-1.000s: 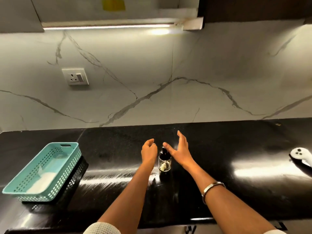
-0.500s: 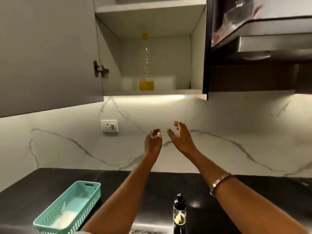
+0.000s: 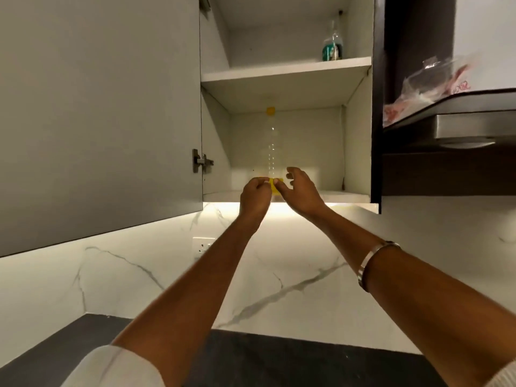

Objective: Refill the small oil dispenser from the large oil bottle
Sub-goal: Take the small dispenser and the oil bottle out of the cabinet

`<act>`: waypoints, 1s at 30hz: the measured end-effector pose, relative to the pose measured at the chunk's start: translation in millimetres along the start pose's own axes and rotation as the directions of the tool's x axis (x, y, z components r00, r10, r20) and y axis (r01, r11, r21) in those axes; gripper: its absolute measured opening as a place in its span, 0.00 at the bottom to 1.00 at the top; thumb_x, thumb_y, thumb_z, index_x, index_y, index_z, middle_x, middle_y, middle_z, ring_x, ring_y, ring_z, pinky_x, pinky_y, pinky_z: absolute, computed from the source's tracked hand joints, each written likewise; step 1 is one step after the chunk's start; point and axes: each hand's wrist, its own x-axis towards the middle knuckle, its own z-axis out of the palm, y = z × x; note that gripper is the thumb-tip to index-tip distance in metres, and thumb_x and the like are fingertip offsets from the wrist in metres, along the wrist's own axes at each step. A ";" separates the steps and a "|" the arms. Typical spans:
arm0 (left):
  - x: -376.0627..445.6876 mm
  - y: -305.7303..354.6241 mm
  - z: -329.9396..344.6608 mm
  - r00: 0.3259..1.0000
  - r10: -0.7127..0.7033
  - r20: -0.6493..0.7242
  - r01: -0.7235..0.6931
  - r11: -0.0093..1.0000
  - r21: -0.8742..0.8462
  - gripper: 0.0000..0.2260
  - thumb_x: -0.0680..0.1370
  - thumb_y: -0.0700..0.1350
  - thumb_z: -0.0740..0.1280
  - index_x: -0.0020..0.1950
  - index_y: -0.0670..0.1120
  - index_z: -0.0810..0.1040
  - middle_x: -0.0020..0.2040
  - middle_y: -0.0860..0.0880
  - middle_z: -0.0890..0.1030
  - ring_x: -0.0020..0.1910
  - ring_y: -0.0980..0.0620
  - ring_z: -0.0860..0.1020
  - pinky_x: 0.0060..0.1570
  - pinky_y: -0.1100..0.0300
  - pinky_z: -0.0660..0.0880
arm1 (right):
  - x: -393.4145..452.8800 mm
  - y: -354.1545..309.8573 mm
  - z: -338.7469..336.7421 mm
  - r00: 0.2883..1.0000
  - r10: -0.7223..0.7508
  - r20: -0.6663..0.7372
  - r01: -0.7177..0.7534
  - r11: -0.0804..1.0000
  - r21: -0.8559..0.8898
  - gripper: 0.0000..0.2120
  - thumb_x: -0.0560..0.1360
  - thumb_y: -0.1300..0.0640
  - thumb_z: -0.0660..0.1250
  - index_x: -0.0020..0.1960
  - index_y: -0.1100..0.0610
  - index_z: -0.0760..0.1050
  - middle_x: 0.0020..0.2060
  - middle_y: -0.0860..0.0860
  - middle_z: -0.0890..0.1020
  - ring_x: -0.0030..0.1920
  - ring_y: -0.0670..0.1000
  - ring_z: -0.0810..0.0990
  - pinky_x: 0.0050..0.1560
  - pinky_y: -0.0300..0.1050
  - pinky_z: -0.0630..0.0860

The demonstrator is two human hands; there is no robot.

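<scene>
The large oil bottle (image 3: 270, 141) stands on the lower shelf (image 3: 344, 195) of the open wall cabinet. It is tall and clear with a yellow cap, and only a little yellow oil shows at its base. Both my hands are raised in front of that base. My left hand (image 3: 255, 197) has its fingers loosely curled just left of the oil. My right hand (image 3: 301, 191) is spread with bent fingers just to the right. Neither hand plainly grips the bottle. The small oil dispenser is out of view below.
The grey cabinet door (image 3: 97, 121) hangs open on the left. A green-labelled bottle (image 3: 332, 47) stands on the upper shelf. A dark range hood (image 3: 460, 132) with a plastic bag (image 3: 435, 88) on it juts out at right. The black counter (image 3: 279, 361) lies below.
Both hands have left the small dispenser on the counter and risen to the cabinet's lower shelf. My view has tilted up, so the dispenser and the teal basket have dropped out of sight.
</scene>
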 end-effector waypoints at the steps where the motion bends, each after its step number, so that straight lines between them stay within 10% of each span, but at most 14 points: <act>1: 7.9 1.9 -0.6 1.000 0.001 0.010 -0.001 1.000 -0.003 0.09 0.77 0.45 0.62 0.55 0.49 0.78 0.56 0.48 0.81 0.56 0.47 0.79 0.61 0.47 0.75 | 9.2 -0.3 2.2 1.000 -0.001 0.001 0.001 1.000 -0.007 0.28 0.79 0.49 0.64 0.73 0.62 0.62 0.68 0.59 0.70 0.66 0.57 0.71 0.65 0.49 0.69; 18: 179.7 -31.1 17.6 0.968 -0.235 0.092 0.221 0.966 0.136 0.16 0.81 0.47 0.58 0.64 0.39 0.70 0.61 0.39 0.75 0.58 0.39 0.77 0.61 0.51 0.75 | 168.1 63.9 62.1 0.985 0.166 -0.041 -0.171 0.956 -0.238 0.33 0.77 0.43 0.65 0.70 0.64 0.62 0.67 0.61 0.69 0.65 0.59 0.71 0.54 0.44 0.68; 30: 224.0 -39.4 21.1 0.855 -0.423 0.301 0.412 0.905 0.103 0.17 0.83 0.54 0.54 0.59 0.40 0.68 0.45 0.42 0.74 0.42 0.47 0.75 0.49 0.52 0.75 | 223.9 76.1 85.3 0.937 0.347 -0.028 -0.348 0.937 -0.029 0.44 0.68 0.42 0.74 0.72 0.63 0.57 0.68 0.59 0.69 0.67 0.60 0.71 0.59 0.51 0.75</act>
